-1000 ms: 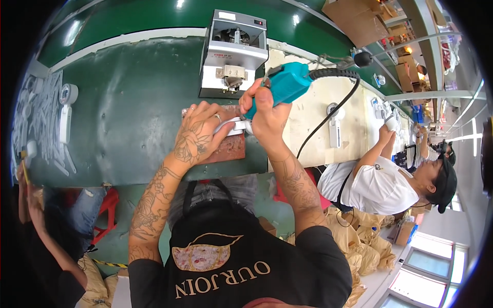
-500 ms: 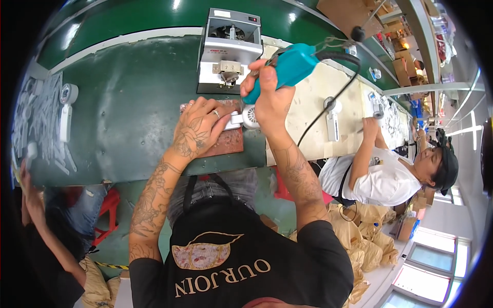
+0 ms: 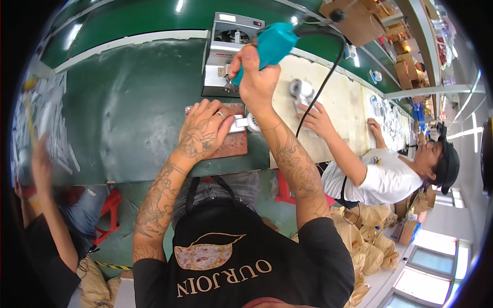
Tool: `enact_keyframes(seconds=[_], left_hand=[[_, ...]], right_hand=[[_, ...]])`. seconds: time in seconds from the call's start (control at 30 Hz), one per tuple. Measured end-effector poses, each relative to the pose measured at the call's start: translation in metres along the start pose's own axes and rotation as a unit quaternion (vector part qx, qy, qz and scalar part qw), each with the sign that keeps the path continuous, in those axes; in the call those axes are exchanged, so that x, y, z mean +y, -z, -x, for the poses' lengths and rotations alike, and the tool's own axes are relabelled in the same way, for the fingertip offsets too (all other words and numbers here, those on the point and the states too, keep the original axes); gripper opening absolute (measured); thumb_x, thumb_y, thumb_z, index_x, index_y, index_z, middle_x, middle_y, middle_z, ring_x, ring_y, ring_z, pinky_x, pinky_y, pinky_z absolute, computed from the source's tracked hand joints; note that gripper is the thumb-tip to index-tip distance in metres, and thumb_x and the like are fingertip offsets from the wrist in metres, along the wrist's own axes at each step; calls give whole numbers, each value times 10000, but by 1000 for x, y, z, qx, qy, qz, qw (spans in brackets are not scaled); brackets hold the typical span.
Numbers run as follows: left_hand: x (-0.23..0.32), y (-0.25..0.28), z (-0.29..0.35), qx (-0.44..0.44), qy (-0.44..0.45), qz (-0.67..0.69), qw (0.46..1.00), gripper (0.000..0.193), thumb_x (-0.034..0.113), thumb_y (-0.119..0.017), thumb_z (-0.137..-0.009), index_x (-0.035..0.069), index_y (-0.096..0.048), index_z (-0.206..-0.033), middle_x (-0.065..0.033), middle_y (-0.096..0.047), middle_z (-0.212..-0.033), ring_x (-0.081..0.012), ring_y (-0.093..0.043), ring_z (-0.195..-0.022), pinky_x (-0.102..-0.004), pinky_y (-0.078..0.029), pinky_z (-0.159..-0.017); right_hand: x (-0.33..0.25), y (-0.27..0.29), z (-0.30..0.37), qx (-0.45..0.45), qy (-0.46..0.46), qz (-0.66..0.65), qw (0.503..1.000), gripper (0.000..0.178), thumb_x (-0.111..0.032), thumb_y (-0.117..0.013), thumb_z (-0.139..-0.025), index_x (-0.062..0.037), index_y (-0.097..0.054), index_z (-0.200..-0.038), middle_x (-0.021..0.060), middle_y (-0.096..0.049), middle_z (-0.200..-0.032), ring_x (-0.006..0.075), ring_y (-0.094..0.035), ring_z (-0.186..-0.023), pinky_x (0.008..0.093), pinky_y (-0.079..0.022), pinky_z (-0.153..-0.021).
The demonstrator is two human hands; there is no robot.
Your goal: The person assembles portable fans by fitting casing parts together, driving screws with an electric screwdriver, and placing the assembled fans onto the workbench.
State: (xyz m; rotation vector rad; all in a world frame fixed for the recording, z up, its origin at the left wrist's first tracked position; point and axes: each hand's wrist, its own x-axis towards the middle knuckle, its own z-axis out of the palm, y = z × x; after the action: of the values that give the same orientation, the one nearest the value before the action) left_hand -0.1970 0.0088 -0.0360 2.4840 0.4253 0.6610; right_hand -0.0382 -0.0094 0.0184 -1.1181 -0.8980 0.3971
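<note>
My right hand (image 3: 257, 77) grips a teal electric screwdriver (image 3: 269, 43) held upright, its black cable running off to the right. The tool's tip hangs above a small white part (image 3: 240, 123). My left hand (image 3: 203, 133) lies flat with fingers spread on that white part, which rests on a reddish-brown block (image 3: 230, 146) on the green table (image 3: 128, 102).
A grey-white machine (image 3: 226, 56) stands just behind the block. A pale board (image 3: 328, 97) covers the bench to the right, where a person in a white shirt (image 3: 380, 177) holds a white part. Another person's arm (image 3: 41, 174) reaches in at the left. Brown bags (image 3: 359, 241) lie low right.
My right hand has lifted the teal screwdriver up and away from the white part. My left hand stays on the part. The person on the right has reached toward the board.
</note>
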Motion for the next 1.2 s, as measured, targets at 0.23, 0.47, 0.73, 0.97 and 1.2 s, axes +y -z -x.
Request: enact_keyframes(seconds=[0.23, 0.47, 0.73, 0.97, 1.2], left_hand=[[1, 0, -1, 30, 7, 9, 999, 146, 195, -638, -954, 87, -719, -1009, -69, -603, -999, -312, -566, -962, -466, -451, -862], [1, 0, 0, -8, 25, -1, 1000, 183, 236, -644, -965, 79, -713, -1027, -55, -591, -1013, -290, -564, -1002, -476, -468, -970], [2, -1, 0, -4, 23, -6, 1000, 171, 220, -654, -959, 70, -709, -1021, -54, -588, -1007, -292, -566, -987, -474, -472, -948], [1, -3, -2, 0, 14, -7, 1000, 158, 198, -644, -964, 73, -711, -1032, -48, -593, -1065, -289, -565, -988, -461, -467, -921], [7, -6, -6, 6, 9, 0, 1000, 215, 200, -662, -947, 82, -696, -1123, -49, -599, -1123, -300, -568, -1007, -461, -464, -918]], right_hand=[[-39, 29, 48, 19, -54, -78, 995, 322, -276, -702, -988, 31, -620, -1038, 32, -599, -718, 128, -589, -627, 271, -466, -570], [-42, 40, 72, -2, -52, -8, 999, 534, -484, -674, -986, 38, -590, -1060, 73, -562, -699, 189, -577, -624, 341, -485, -603], [-30, 44, 77, -3, -52, -17, 999, 498, -457, -661, -1000, 32, -576, -1043, 76, -567, -701, 189, -577, -624, 343, -491, -603], [-17, 44, 85, -10, -75, -55, 996, 441, -404, -726, -956, -6, -537, -967, 82, -550, -712, 181, -550, -612, 343, -469, -585], [-15, 50, 86, -3, -71, -70, 995, 406, -367, -723, -962, -4, -541, -971, 78, -546, -727, 175, -541, -618, 343, -466, -590]])
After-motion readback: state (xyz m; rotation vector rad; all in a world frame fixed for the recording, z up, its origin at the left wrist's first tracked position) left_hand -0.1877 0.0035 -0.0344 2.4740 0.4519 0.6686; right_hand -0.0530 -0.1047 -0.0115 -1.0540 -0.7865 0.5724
